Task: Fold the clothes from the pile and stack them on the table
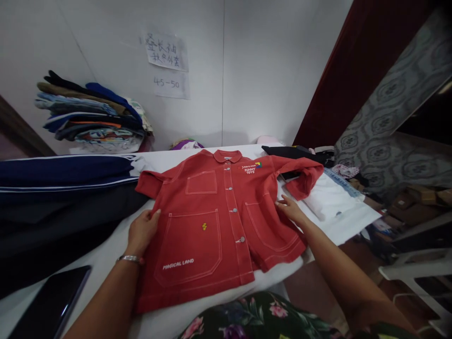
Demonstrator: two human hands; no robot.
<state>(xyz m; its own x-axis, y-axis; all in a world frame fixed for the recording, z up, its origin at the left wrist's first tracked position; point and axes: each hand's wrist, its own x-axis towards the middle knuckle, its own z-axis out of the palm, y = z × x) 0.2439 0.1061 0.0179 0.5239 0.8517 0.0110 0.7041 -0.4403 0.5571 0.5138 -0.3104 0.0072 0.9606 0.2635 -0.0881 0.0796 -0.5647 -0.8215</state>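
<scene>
A red button-front jacket with white stitching, a collar and big pockets lies front up on the white-covered table. Its collar points to the wall. My left hand grips the jacket's left-hand side edge, thumb on top and fingers partly hidden beneath. On the other side, my right hand pinches the side edge below the sleeve, and the cloth there is drawn into folds. One sleeve bends out to the right; the other lies short at the left.
Folded clothes are stacked at the back left. Dark blue and black garments lie along the left, with a phone nearer. More clothes lie at the back right. Paper signs hang on the wall. A white plastic chair stands right.
</scene>
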